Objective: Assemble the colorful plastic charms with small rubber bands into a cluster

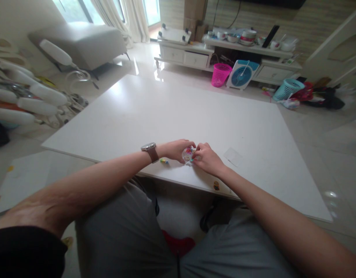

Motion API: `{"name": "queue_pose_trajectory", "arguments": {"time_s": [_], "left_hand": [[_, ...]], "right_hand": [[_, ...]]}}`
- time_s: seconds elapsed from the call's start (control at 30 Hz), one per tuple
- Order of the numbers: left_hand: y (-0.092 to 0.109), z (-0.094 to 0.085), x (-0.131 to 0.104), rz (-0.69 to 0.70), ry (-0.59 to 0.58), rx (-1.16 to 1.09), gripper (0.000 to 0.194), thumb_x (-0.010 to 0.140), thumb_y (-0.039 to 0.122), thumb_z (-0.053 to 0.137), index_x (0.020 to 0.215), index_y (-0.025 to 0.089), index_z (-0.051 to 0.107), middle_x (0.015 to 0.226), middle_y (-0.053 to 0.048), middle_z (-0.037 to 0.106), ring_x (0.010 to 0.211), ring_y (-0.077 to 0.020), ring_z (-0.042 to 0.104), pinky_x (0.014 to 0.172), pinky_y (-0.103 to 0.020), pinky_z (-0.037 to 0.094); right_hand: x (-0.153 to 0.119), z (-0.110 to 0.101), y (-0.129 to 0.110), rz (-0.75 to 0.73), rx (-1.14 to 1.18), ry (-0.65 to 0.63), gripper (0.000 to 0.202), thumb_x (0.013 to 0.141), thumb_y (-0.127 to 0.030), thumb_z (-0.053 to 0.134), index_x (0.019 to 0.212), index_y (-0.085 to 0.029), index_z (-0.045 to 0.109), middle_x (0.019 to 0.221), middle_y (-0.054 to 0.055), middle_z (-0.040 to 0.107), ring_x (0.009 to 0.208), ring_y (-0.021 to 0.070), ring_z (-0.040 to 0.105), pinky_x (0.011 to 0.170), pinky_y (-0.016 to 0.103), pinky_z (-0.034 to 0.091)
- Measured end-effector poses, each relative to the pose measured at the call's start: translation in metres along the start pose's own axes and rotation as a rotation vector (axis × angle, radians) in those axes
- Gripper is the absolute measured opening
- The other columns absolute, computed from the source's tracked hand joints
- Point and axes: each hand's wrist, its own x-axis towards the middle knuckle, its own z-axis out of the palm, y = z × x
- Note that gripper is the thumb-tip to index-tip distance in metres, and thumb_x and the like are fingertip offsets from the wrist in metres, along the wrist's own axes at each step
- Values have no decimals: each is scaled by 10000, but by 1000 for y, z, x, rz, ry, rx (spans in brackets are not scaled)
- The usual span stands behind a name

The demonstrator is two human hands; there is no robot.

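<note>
Near the front edge of the white table (pixel 178 112), my left hand (pixel 176 150) curls around a small clear object (pixel 187 156) with red, pink and other coloured bits showing in it. Its exact kind is too small to tell. My right hand (pixel 206 157) is closed at the object's right side, fingertips bunched together; what they pinch is hidden. Beside my left wrist lies a tiny green, yellow and blue piece (pixel 164 161). A clear flat square (pixel 232 156) rests to the right of my right hand. A small yellow cartoon figure (pixel 216 185) is at the table's front edge.
Beyond the table are a pink basket (pixel 220 75), a blue and white box fan (pixel 242 74) and a light-blue basket (pixel 288 89). A white cabinet (pixel 192 58) holds dishes. A chandelier-like lamp (pixel 35 92) is at the left.
</note>
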Motion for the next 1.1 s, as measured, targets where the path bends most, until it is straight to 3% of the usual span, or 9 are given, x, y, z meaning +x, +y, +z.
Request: {"name": "queue_pose_trajectory", "arguments": {"time_s": [0.27,0.5,1.1], "left_hand": [[1,-1,-1,6,-8,14,582,684,370,774,1184,175,550,1040,-73,641,981,-222,591,839,-292,443],[0,-1,0,13,-7,9,532,675,340,780,1134,181,564,1024,-63,631,955,-211,590,829,-284,446],[2,-1,0,0,-11,20,580,667,315,769,1189,181,555,1052,-74,631,989,-224,587,863,-301,446]], "right_hand": [[-1,-3,0,5,-29,-13,127,844,-232,671,926,-193,760,955,79,580,972,214,480,865,309,442],[-9,-6,0,-113,-18,-82,260,814,-76,571,888,-225,771,986,67,574,992,203,478,886,306,428],[-8,-10,-5,-44,-129,-65,181,872,-168,563,958,-193,720,1011,77,579,990,203,496,854,299,425]]}}
